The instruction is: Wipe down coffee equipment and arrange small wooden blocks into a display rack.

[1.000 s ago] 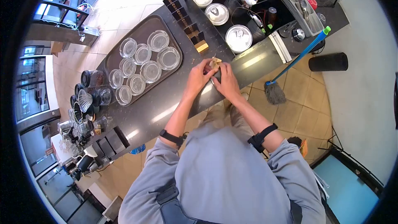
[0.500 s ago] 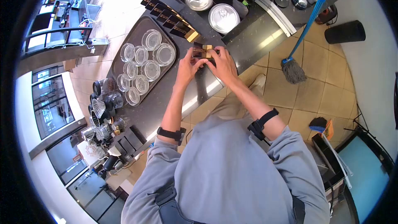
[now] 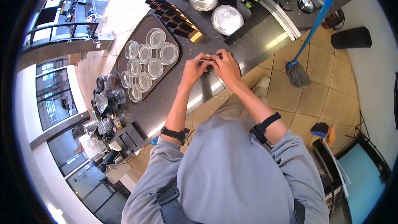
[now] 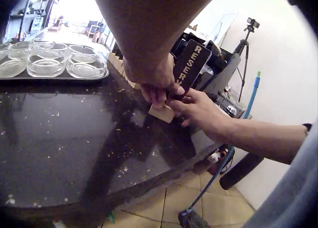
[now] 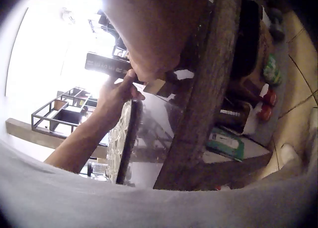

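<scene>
Between both hands is a black reserved sign (image 4: 191,64) with gold lettering, standing up from a small pale wooden base (image 4: 161,113) at the counter. My left hand (image 3: 192,71) pinches it from the left, fingertips down at the base in the left wrist view. From the other side my right hand (image 3: 226,68) holds the base and the plate's lower edge with thumb and fingers. The right wrist view shows the sign (image 5: 107,64) edging out past the left thumb, the wooden base (image 5: 155,86) below the right hand. Fingers hide the joint of plate and base.
Several similar black signs (image 3: 176,20) stand in a row behind the hands. A brown tray (image 3: 124,58) of glass dishes lies to the left. Lidded metal canisters (image 3: 227,20) sit in a black bin. A blue-handled mop (image 3: 313,29) leans at the counter's right; the front edge is close.
The head view has shifted. The sign's lettered face showed between my hands half a second ago; now it is turned nearly edge-on to the head camera. Both hands stay on it.
</scene>
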The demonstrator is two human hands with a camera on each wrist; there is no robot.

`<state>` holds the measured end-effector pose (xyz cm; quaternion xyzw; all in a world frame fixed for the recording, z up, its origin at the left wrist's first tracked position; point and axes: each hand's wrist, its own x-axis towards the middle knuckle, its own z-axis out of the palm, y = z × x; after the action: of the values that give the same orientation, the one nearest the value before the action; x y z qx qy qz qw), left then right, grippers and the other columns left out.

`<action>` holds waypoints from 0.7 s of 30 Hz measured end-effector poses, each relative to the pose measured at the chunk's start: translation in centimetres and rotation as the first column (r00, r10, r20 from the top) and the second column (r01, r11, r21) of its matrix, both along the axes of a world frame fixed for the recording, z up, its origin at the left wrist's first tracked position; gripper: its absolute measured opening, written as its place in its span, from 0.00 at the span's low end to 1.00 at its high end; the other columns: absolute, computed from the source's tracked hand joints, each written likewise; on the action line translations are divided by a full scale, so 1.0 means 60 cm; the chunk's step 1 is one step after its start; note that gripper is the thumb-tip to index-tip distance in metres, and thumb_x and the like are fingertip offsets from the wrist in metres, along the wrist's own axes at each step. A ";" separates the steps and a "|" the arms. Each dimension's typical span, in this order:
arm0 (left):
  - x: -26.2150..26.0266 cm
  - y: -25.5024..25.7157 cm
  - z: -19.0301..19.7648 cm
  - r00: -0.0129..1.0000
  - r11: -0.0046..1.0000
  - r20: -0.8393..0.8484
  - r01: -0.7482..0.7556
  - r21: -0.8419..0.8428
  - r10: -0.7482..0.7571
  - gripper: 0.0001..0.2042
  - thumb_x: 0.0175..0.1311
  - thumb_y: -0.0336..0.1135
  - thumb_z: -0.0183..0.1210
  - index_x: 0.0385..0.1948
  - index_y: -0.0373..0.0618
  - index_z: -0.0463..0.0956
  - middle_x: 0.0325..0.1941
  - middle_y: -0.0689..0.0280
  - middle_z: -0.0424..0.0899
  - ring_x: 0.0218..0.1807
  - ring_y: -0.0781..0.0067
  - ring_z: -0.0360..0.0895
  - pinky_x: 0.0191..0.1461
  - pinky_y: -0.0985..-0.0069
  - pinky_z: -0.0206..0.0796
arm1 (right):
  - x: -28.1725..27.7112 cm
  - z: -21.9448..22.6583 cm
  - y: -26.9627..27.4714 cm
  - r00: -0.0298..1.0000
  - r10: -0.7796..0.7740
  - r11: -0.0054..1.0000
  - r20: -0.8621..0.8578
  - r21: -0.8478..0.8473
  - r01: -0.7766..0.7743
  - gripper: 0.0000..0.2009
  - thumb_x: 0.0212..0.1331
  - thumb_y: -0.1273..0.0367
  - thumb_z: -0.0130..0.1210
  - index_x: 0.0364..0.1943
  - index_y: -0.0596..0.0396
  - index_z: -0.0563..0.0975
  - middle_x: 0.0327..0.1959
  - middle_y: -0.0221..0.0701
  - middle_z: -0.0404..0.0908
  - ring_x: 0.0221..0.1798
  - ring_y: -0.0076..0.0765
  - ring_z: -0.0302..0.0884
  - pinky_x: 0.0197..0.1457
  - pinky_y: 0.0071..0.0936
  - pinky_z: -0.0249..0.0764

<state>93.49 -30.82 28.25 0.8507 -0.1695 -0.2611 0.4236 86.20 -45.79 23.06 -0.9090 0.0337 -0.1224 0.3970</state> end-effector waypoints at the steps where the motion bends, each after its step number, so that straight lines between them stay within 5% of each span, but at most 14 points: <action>1: -0.008 -0.005 0.009 0.999 0.999 0.023 -0.036 -0.007 0.036 0.08 0.68 0.31 0.60 0.37 0.34 0.83 0.33 0.66 0.85 0.27 0.78 0.79 0.33 0.77 0.71 | 0.001 -0.001 -0.002 1.000 0.019 1.000 0.007 -0.009 -0.019 0.16 0.59 0.68 0.62 0.51 0.48 0.77 0.49 0.37 0.72 0.48 0.46 0.76 0.50 0.40 0.76; 9: -0.033 0.006 -0.019 0.969 0.990 0.208 -0.125 -0.061 0.135 0.10 0.69 0.35 0.59 0.38 0.36 0.83 0.21 0.54 0.80 0.21 0.65 0.79 0.31 0.70 0.70 | -0.019 0.014 -0.002 0.996 -0.024 0.974 -0.084 0.224 0.043 0.21 0.57 0.70 0.63 0.55 0.53 0.71 0.52 0.44 0.68 0.49 0.55 0.75 0.50 0.44 0.76; 16: -0.035 -0.006 -0.039 0.946 0.972 0.252 -0.165 -0.165 0.204 0.11 0.65 0.33 0.61 0.47 0.40 0.80 0.23 0.56 0.81 0.23 0.66 0.79 0.31 0.70 0.71 | -0.048 0.007 -0.020 0.972 0.233 0.954 -0.025 -0.189 -0.233 0.26 0.55 0.73 0.61 0.61 0.51 0.71 0.57 0.44 0.66 0.59 0.54 0.70 0.59 0.44 0.72; 21: -0.032 0.032 -0.008 0.972 0.960 0.122 -0.170 -0.222 0.200 0.18 0.64 0.28 0.59 0.56 0.43 0.75 0.29 0.64 0.80 0.28 0.76 0.78 0.34 0.76 0.71 | -0.042 0.022 -0.021 0.963 0.260 0.941 -0.067 -0.209 -0.268 0.27 0.55 0.74 0.59 0.63 0.48 0.71 0.59 0.42 0.66 0.59 0.52 0.70 0.61 0.45 0.72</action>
<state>91.57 -28.88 27.75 0.8300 -0.1457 -0.1390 0.5202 83.70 -47.07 24.38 -0.9452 -0.0941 -0.0536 0.3081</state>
